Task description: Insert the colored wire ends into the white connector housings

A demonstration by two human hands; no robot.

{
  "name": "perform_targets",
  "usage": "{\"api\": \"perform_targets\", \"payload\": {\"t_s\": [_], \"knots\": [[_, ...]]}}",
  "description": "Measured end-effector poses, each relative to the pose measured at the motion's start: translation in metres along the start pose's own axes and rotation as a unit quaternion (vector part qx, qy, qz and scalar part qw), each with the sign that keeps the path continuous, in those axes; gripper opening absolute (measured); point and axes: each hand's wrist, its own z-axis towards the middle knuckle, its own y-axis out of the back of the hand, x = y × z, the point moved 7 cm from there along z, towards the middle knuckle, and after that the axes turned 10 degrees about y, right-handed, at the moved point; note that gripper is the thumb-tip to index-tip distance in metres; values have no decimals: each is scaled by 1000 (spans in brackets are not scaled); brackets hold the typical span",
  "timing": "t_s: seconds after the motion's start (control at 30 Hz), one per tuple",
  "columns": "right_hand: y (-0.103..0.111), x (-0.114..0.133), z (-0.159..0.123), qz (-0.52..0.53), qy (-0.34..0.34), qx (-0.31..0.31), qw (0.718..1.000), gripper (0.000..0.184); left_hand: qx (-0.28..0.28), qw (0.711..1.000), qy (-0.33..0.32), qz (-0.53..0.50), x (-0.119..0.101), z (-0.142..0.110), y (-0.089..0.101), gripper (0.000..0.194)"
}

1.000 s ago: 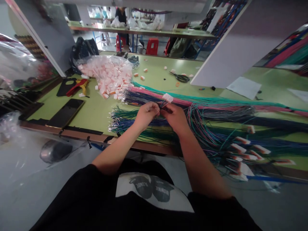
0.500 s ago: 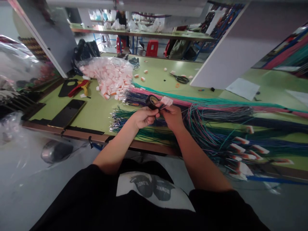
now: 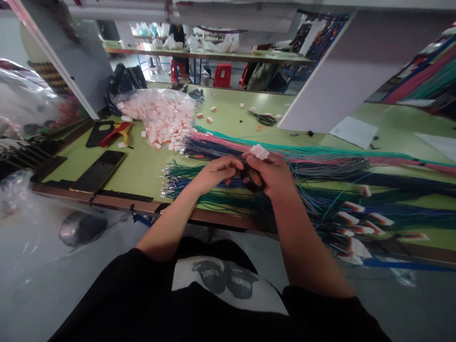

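My right hand (image 3: 276,175) is closed around a roll of black tape (image 3: 252,179), which hangs below its thumb. A white connector housing (image 3: 260,152) sticks up at the same hand's fingertips; any wires joined to it are hard to make out. My left hand (image 3: 219,172) is just left of the roll, fingers bent and pressed together. What lies between them is hidden. Beneath both hands run bundles of green, blue, pink and grey wires (image 3: 327,167), with metal terminals at their left ends.
A bag of white-and-orange connector housings (image 3: 156,114) lies at the back left. Red-and-yellow pliers (image 3: 116,134) and a dark phone (image 3: 99,171) are further left. Black-handled snips (image 3: 263,118) lie behind the wires. Wired connectors (image 3: 359,221) hang over the right front edge.
The tape roll has turned and moved down to the right, now under my right hand. My hands have drawn slightly apart, and the connector has shifted right.
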Motion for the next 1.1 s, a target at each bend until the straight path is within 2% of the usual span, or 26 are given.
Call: {"api": "perform_targets", "payload": {"t_s": [0.03,0.1,0.17,0.23,0.3,0.4,0.47,0.53,0.6,0.7,0.83,0.93,1.0,1.03,1.1], "knots": [[4,6,-1,-45,29,-1,999,30,1,999,-1,40,-2,0,0,7],[7,20,-3,-152,108,-5,982,24,-33,992,-8,119,-4,0,1,11],[5,32,-6,-259,186,-11,948,16,-87,979,-10,184,-6,0,3,14],[-1,38,-9,-319,230,-3,919,13,-136,965,-17,224,-7,1,3,17],[-4,38,-10,-315,242,11,917,16,-175,954,-29,240,-9,0,5,18],[-2,36,-10,-276,247,31,929,34,-199,954,-27,225,-7,-2,9,13],[-4,33,-10,-293,264,67,916,37,-200,956,-22,213,-6,-3,10,12],[-8,29,-11,-325,284,108,896,31,-205,955,-28,210,-6,-4,10,10],[-10,24,-10,-337,284,133,888,28,-207,956,-30,206,-6,-3,10,9],[-13,17,-4,-384,246,142,879,27,-207,955,-38,208,-5,-1,9,11],[-18,14,5,-512,187,147,825,22,-226,936,-56,262,-8,0,6,10],[-28,14,9,-565,172,190,784,26,-252,909,-35,329,-10,2,4,4],[-30,15,13,-585,158,204,769,28,-271,883,-21,383,-14,3,3,6],[-30,15,17,-589,147,202,769,28,-273,869,-9,413,-15,5,2,11],[-28,15,23,-571,121,199,788,28,-264,843,21,468,-16,10,2,22]]}}
